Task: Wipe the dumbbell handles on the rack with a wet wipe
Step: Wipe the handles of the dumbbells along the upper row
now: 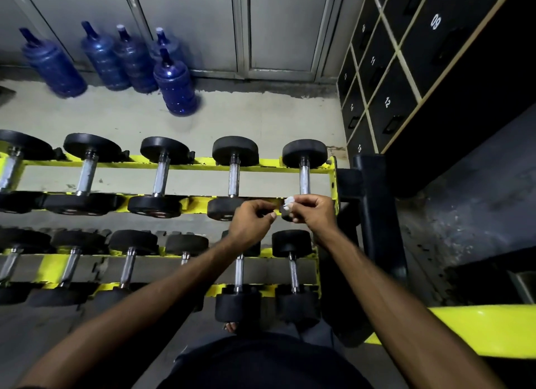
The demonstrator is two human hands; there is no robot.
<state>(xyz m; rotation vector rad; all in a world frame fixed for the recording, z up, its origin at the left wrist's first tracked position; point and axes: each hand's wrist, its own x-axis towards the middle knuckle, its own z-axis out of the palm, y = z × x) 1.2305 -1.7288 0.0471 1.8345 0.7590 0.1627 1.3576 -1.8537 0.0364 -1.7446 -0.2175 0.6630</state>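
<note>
My right hand (314, 211) pinches the small white wet wipe (288, 203), over the near end of the dumbbell (304, 153) at the right end of the rack's (203, 159) far row. My left hand (251, 219) curls beside it; I can't tell if it holds anything. The wipe is not on the handle (304, 180) yet, so I think the wiping is still to do.

The bright yellow painted steel rack (203, 160) carries round-ended dumbbells (235, 151) with matte black rubber heads and silvery, dull-speckled metal handles (233, 177), and the small crumpled wet wipe (289, 203) shows white against them. The tall translucent plastic water jugs (175, 90) are deep blue, two with paler caps, on a pale grey concrete floor (261, 119) before grey wall panels (185, 17). The square locker doors (388, 104) are black with white numerals and light tan edging.
</note>
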